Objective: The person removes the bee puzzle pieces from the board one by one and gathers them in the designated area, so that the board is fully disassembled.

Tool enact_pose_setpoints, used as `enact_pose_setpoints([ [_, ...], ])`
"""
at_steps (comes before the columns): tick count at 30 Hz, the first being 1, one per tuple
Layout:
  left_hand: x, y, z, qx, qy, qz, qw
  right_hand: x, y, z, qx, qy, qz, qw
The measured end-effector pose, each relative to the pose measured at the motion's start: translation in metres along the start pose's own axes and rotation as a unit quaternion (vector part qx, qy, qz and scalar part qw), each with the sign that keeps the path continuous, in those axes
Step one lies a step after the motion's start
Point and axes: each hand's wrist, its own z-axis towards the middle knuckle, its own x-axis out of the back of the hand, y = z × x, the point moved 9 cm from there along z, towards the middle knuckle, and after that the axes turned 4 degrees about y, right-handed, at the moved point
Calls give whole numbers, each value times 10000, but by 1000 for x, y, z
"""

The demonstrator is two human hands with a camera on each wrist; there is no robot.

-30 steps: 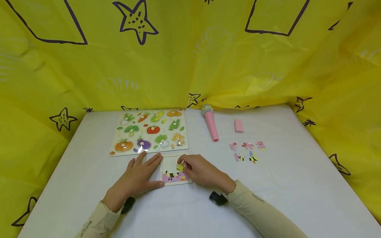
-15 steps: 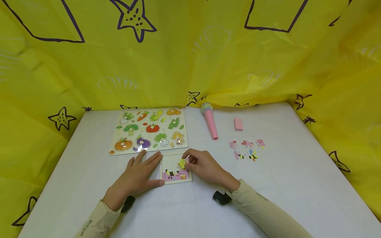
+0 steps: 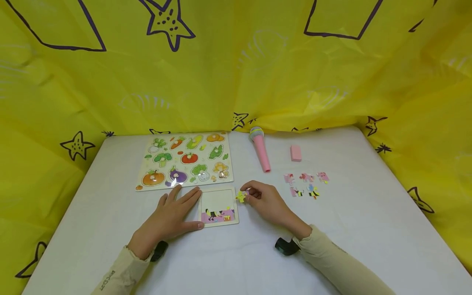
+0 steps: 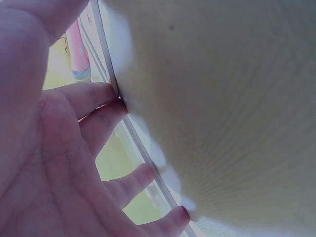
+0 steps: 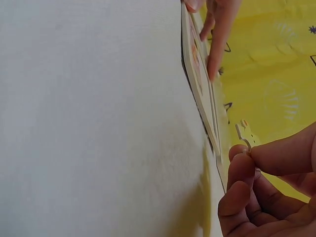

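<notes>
My right hand (image 3: pixel 268 203) pinches a yellow and pink jigsaw piece (image 3: pixel 241 196) between thumb and fingers, just off the right edge of a small square puzzle tray (image 3: pixel 237 205). In the right wrist view the jigsaw piece (image 5: pixel 243 132) stands up from the fingertips. Along the bottom of the tray lies a strip of fitted pieces (image 3: pixel 217 215) with a bee picture; the upper part shows bare backing. My left hand (image 3: pixel 167 217) lies spread with its fingers straight, thumb and fingertips at the tray's left edge. In the left wrist view those fingers (image 4: pixel 126 185) touch a thin board edge.
Several loose jigsaw pieces (image 3: pixel 306 178) lie in two rows at the right. Behind them is a pink block (image 3: pixel 296 153), with a pink toy microphone (image 3: pixel 261 151) left of it. A vegetable peg puzzle board (image 3: pixel 169 144) lies behind the tray, near the yellow curtain (image 3: pixel 206 82).
My right hand has lifted the yellow jigsaw piece off the tray's right part and moved it right, past the tray's edge. The left hand has stayed in place.
</notes>
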Motion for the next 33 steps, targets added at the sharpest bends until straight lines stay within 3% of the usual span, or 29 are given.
enact_pose_setpoints([
  [21, 2, 2, -1, -62, 33, -77, 9999, 60, 27, -19, -273, 591, -234, 9976],
  [33, 0, 1, -1, -21, 42, -38, 10000, 87, 41, -31, -665, 807, -230, 9943],
])
